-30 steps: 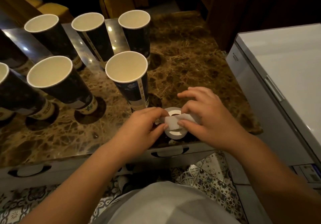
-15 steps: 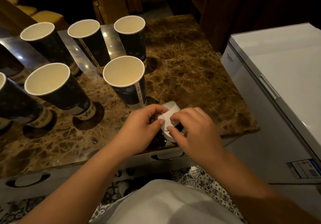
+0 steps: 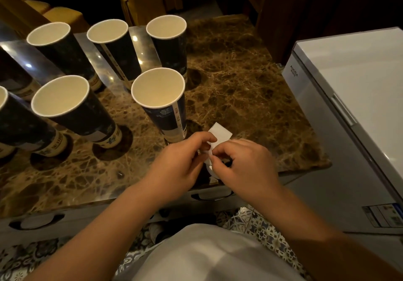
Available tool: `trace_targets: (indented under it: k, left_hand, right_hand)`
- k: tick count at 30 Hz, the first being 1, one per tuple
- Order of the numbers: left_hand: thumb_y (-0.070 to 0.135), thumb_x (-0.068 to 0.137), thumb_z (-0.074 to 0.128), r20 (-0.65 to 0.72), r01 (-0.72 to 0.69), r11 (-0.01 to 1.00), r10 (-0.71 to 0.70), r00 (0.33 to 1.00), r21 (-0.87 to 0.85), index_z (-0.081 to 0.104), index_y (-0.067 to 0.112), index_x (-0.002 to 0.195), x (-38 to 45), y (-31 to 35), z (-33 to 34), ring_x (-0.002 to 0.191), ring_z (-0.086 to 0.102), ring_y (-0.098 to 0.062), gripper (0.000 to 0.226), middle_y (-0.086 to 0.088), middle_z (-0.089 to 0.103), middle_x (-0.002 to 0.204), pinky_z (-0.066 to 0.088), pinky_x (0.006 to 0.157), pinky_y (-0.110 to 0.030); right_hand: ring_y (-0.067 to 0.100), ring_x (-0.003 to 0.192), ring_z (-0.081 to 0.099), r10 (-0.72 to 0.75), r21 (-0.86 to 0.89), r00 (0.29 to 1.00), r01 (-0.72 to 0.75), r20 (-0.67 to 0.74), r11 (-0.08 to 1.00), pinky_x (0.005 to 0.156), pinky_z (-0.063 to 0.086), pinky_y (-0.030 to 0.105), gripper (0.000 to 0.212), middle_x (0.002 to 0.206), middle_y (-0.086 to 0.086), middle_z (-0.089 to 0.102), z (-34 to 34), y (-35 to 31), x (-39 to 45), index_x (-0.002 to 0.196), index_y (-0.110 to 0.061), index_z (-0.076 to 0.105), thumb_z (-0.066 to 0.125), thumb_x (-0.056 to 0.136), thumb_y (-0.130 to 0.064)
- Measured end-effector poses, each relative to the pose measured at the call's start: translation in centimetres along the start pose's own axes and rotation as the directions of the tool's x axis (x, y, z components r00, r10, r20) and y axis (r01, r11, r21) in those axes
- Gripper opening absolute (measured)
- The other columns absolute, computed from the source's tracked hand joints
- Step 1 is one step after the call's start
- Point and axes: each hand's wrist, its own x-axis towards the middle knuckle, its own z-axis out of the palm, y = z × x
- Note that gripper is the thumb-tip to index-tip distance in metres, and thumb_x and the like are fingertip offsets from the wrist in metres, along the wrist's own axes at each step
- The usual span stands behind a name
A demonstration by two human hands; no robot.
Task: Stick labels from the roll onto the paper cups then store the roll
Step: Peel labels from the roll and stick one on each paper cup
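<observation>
Left hand [image 3: 181, 161] and right hand [image 3: 242, 163] close together over near edge of worktop [image 3: 239, 84], both pinching white label [image 3: 220, 135] sticking up between fingertips. Label roll [image 3: 210, 168] mostly hidden under hands, exact grip on it unclear. Nearest paper cup [image 3: 160, 97] just beyond left hand, upright. More cups [image 3: 65, 102] further left and behind. White freezer [image 3: 349, 89] right of right hand.

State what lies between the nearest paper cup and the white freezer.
In the head view, only bare marble tabletop lies between the nearest cup and the freezer.
</observation>
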Motion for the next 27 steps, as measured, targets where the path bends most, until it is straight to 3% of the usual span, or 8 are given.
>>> trace_targets:
  k: [9, 14, 16, 19, 21, 23, 25, 27]
  left_hand:
    - [0.009, 0.091, 0.061, -0.039, 0.035, 0.996, -0.038, 0.999, -0.083, 0.052, 0.023, 0.126, -0.3, 0.0, 0.1, 0.098, 0.062, -0.003, 0.039, 0.008, 0.064, 0.106, 0.053, 0.079, -0.019]
    - [0.010, 0.091, 0.061, -0.098, 0.094, 0.988, -0.107, 0.989, -0.124, 0.051, 0.022, 0.123, -0.5, 0.3, 0.6, 0.081, 0.062, -0.008, 0.035, 0.010, 0.063, 0.095, 0.053, 0.065, -0.025]
    - [0.010, 0.091, 0.062, -0.174, 0.105, 0.987, -0.126, 0.977, -0.125, 0.051, 0.022, 0.117, -0.7, 0.2, 1.0, 0.077, 0.061, -0.006, 0.030, 0.015, 0.061, 0.092, 0.053, 0.062, -0.025]
    - [0.005, 0.088, 0.064, -0.211, 0.102, 0.993, -0.113, 0.971, -0.059, 0.057, 0.018, 0.107, -0.9, 0.2, 1.5, 0.080, 0.059, -0.006, 0.023, 0.006, 0.062, 0.096, 0.053, 0.067, -0.025]
    - [0.003, 0.087, 0.064, -0.216, 0.073, 0.997, -0.074, 0.974, -0.012, 0.063, 0.015, 0.107, -1.0, 0.3, 1.7, 0.093, 0.058, -0.005, 0.023, 0.001, 0.064, 0.106, 0.052, 0.076, -0.020]
    - [0.010, 0.088, 0.063, -0.214, 0.060, 0.997, -0.048, 0.976, 0.050, 0.064, 0.013, 0.115, -1.2, 0.8, 1.5, 0.112, 0.053, -0.006, 0.027, -0.004, 0.057, 0.129, 0.050, 0.091, -0.018]
    - [0.017, 0.088, 0.062, -0.213, 0.022, 0.994, 0.001, 0.977, 0.108, 0.061, 0.012, 0.121, -1.4, 1.5, 1.3, 0.118, 0.050, -0.009, 0.034, -0.006, 0.045, 0.142, 0.046, 0.093, -0.016]
    - [0.021, 0.089, 0.060, -0.245, -0.001, 0.996, 0.023, 0.969, 0.091, 0.063, 0.013, 0.115, -1.5, 2.6, 1.0, 0.103, 0.054, -0.005, 0.028, -0.002, 0.055, 0.126, 0.048, 0.083, -0.013]
  right_hand:
    - [0.011, 0.062, 0.056, -0.048, -0.034, 0.999, 0.047, -0.014, 0.998, 0.049, 0.045, 0.029, 0.017, 0.066, -0.008, 0.064, 0.0, -0.3, 0.1, 0.071, -0.022, 0.067, 0.062, 0.085, -0.029]
    - [0.007, 0.057, 0.055, 0.187, 0.251, 0.982, -0.188, 0.028, 0.950, 0.050, 0.048, 0.028, 0.015, 0.062, -0.008, 0.060, -0.3, -0.2, 0.4, 0.069, -0.021, 0.066, 0.059, 0.082, -0.025]
    - [0.005, 0.052, 0.052, 0.315, 0.410, 0.947, -0.312, 0.061, 0.857, 0.050, 0.045, 0.022, 0.020, 0.057, -0.006, 0.060, -0.8, 0.1, 0.7, 0.066, -0.020, 0.066, 0.063, 0.083, -0.012]
    - [0.011, 0.057, 0.051, 0.498, 0.664, 0.854, -0.461, 0.151, 0.589, 0.054, 0.043, 0.029, 0.025, 0.059, -0.002, 0.057, -1.8, 0.3, 1.2, 0.065, -0.017, 0.064, 0.059, 0.087, -0.007]
    - [0.010, 0.058, 0.053, 0.624, 0.789, 0.756, -0.500, 0.196, 0.358, 0.054, 0.044, 0.025, 0.025, 0.060, -0.002, 0.060, -2.4, 0.6, 1.5, 0.068, -0.018, 0.065, 0.056, 0.089, -0.007]
    - [0.011, 0.059, 0.053, 0.696, 0.833, 0.692, -0.490, 0.192, 0.257, 0.055, 0.043, 0.024, 0.024, 0.061, -0.003, 0.060, -3.1, 1.0, 1.7, 0.072, -0.018, 0.065, 0.054, 0.091, -0.008]
    - [0.012, 0.061, 0.053, 0.678, 0.783, 0.729, -0.476, 0.097, 0.400, 0.059, 0.047, 0.029, 0.023, 0.062, -0.003, 0.059, -3.9, 1.3, 1.4, 0.073, -0.018, 0.066, 0.056, 0.091, -0.010]
    - [0.011, 0.060, 0.055, 0.525, 0.577, 0.843, -0.373, -0.117, 0.727, 0.056, 0.049, 0.027, 0.018, 0.064, -0.004, 0.060, -4.5, 0.9, 0.7, 0.074, -0.017, 0.066, 0.060, 0.090, -0.011]
